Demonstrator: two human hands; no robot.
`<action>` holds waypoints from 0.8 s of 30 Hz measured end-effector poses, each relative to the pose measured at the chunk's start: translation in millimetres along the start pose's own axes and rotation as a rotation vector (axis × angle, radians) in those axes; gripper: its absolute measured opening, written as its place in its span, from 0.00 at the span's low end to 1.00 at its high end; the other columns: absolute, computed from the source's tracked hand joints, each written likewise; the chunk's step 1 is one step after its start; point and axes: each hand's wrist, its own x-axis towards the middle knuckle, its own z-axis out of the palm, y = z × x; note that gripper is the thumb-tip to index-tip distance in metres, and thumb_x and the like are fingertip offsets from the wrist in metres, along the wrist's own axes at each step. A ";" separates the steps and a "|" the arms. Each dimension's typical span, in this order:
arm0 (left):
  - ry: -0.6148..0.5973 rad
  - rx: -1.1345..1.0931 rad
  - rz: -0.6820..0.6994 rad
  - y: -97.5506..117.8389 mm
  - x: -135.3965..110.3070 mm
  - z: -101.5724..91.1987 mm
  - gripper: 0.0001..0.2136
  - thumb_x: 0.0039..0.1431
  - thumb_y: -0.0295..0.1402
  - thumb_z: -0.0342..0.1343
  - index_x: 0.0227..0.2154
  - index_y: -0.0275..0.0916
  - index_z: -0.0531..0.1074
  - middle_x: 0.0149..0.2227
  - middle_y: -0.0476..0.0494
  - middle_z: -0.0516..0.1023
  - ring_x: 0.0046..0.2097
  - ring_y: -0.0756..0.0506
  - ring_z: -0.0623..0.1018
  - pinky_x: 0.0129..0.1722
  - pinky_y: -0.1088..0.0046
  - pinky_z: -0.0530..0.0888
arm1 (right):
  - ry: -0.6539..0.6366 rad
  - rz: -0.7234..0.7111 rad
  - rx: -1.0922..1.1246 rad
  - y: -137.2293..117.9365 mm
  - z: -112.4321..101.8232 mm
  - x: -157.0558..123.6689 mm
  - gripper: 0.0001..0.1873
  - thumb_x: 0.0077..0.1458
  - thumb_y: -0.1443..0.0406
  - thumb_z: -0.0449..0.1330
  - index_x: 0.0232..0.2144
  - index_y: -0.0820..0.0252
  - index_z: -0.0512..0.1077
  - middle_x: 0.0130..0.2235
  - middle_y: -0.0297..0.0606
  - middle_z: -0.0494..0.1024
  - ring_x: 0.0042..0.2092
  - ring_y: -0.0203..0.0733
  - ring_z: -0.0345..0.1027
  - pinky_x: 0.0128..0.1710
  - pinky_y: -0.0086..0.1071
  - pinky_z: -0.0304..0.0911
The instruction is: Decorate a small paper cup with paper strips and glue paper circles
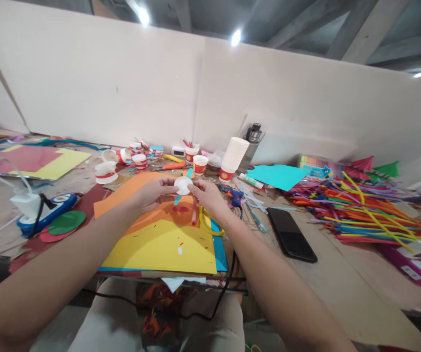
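Both my hands meet over the paper sheets at the table's middle. My left hand [155, 191] and my right hand [205, 192] pinch a small white paper cup bottom [183, 185] between their fingertips, one from each side. A teal paper strip [178, 199] hangs under the white piece. Below lie an orange sheet [130, 193] and a yellow sheet [162, 247] dotted with paper scraps. Yellow-handled scissors [208, 222] rest just under my right wrist.
A black phone [291, 233] lies right of my right arm. A heap of coloured pipe cleaners [364, 208] fills the right side. A stack of white cups [234, 159], cut cups [106, 172], a blue glue gun [232, 193] and a teal sheet [276, 175] sit behind. A blue device [47, 212] lies left.
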 end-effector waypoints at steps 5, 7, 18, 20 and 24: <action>0.000 0.051 0.037 -0.8 -3.5 3.9 0.18 0.43 0.38 0.71 0.36 0.33 0.79 0.39 0.39 0.80 0.39 0.45 0.78 0.38 0.69 0.76 | -0.032 -0.041 -0.107 -7.3 -0.6 -6.4 0.15 0.57 0.58 0.56 0.32 0.64 0.76 0.26 0.30 0.71 0.27 0.31 0.58 0.27 0.25 0.53; 0.014 0.054 0.028 -0.7 -3.2 4.9 0.18 0.42 0.39 0.72 0.34 0.33 0.79 0.36 0.40 0.80 0.37 0.46 0.78 0.36 0.70 0.76 | -0.048 -0.075 -0.125 -9.7 -0.3 -8.0 0.16 0.58 0.57 0.56 0.34 0.64 0.76 0.29 0.32 0.73 0.29 0.31 0.60 0.29 0.25 0.54; 0.072 -0.071 0.134 -5.3 8.5 -1.3 0.13 0.46 0.33 0.69 0.35 0.36 0.78 0.41 0.41 0.81 0.38 0.48 0.78 0.34 0.75 0.77 | 0.451 0.039 -0.581 -14.3 -70.3 -23.7 0.15 0.61 0.58 0.53 0.38 0.62 0.75 0.38 0.43 0.80 0.39 0.42 0.72 0.40 0.32 0.60; 0.077 -0.087 0.113 -5.9 9.1 0.1 0.12 0.46 0.32 0.68 0.35 0.36 0.78 0.42 0.40 0.81 0.39 0.47 0.79 0.34 0.75 0.77 | 0.459 0.177 -0.744 -2.2 -82.3 -27.6 0.16 0.62 0.57 0.54 0.40 0.63 0.74 0.41 0.47 0.80 0.43 0.46 0.73 0.43 0.34 0.61; 0.075 -0.105 0.111 -5.5 10.3 5.9 0.13 0.45 0.32 0.69 0.36 0.35 0.78 0.43 0.40 0.81 0.40 0.46 0.79 0.36 0.73 0.77 | 0.302 0.399 -0.891 22.7 -87.2 -32.0 0.27 0.59 0.50 0.56 0.48 0.69 0.72 0.47 0.59 0.77 0.51 0.55 0.72 0.47 0.38 0.62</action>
